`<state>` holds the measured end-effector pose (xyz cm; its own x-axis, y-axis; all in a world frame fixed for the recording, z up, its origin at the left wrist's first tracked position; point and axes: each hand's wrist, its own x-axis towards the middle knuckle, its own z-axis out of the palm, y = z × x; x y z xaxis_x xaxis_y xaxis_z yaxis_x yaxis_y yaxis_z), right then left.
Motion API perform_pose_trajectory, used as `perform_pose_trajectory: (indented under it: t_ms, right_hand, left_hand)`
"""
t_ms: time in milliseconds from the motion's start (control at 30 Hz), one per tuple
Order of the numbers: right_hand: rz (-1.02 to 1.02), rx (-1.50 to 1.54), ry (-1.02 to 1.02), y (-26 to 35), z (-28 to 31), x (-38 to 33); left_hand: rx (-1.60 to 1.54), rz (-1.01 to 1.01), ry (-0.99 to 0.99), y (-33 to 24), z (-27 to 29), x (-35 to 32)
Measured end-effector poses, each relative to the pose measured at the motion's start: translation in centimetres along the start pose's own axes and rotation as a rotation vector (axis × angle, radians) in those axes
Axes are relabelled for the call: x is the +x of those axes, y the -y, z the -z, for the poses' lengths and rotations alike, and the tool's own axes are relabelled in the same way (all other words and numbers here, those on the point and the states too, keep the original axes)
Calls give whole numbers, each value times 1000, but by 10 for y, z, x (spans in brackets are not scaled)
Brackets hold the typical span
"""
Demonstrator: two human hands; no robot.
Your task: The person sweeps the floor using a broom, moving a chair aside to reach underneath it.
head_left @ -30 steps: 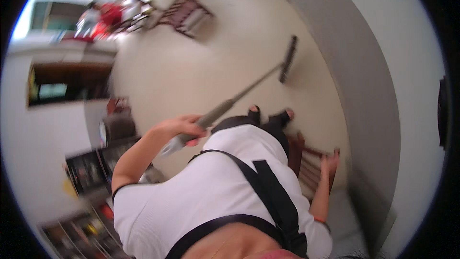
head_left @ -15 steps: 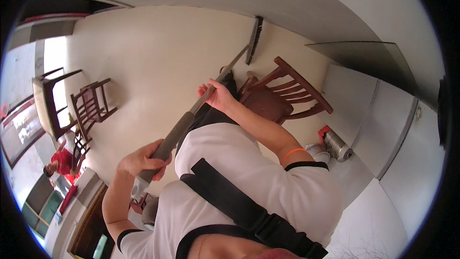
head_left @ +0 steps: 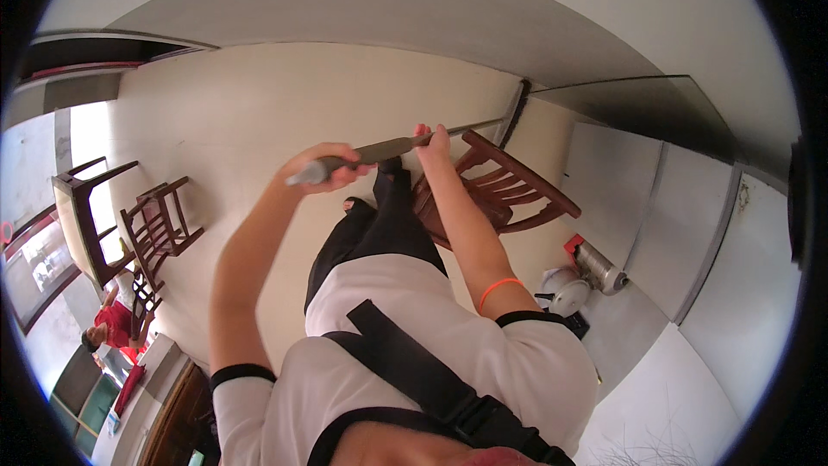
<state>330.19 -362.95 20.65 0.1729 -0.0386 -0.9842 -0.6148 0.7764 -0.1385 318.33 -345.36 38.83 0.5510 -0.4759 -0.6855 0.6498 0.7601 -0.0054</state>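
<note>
A long-handled broom [head_left: 386, 151] slants from the middle of the view to the upper right. My left hand [head_left: 332, 166] wraps around the thick grey grip close to its pale end. Farther along the pole, my right hand [head_left: 434, 145] is closed on it, with an orange band on that arm. The narrow bristled broom head [head_left: 516, 115] lies on the floor by the base of a dark glass panel [head_left: 642, 108]. Beside my right forearm stands a brown wooden chair [head_left: 539, 198], which overlaps part of the pole.
White cabinets [head_left: 612, 181] line the right side. On the floor near them are a metal cylinder [head_left: 599, 263] with a red end and a lidded pot [head_left: 567, 293]. More wooden chairs [head_left: 164, 220] stand at the left, near a person [head_left: 112, 325] in red.
Both hands have moved farther forward, the left most of all. The broom head has shifted right, up to the glass panel, and the pole now lies flatter across the view.
</note>
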Motion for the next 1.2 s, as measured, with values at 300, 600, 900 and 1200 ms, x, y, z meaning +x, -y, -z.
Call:
perform_pose_trajectory:
  t_ms: [300, 600, 900, 1200]
  right_hand:
    - [103, -836, 165, -79, 35, 20]
    - [-423, -1255, 318, -218, 87, -103]
    - [-938, -987, 539, -215, 98, -164]
    - [-328, -754, 400, -96, 81, -109]
  left_hand:
    - [-525, -245, -131, 67, 12, -51]
    - [-884, -591, -154, 197, -7, -178]
    - [-279, -536, -321, 220, -31, -255]
    - [-249, -104, -35, 131, 15, -171]
